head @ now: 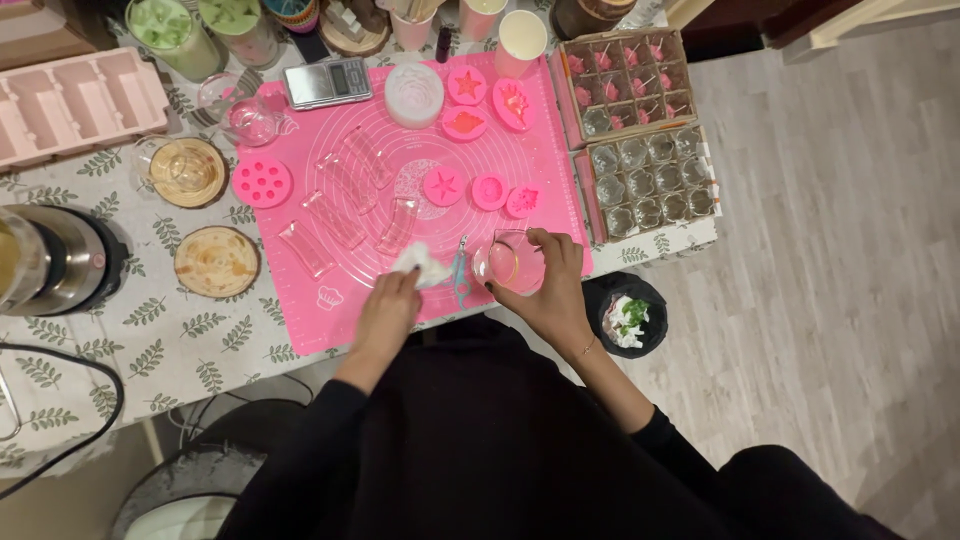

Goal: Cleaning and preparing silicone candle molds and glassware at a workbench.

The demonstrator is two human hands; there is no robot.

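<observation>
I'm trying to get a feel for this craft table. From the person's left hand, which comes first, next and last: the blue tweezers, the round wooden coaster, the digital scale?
Judged from the left hand, in the head view:
1. Blue tweezers, just to its right on the pink mat.
2. Round wooden coaster, off the mat to the left.
3. Digital scale, at the mat's far edge.
</observation>
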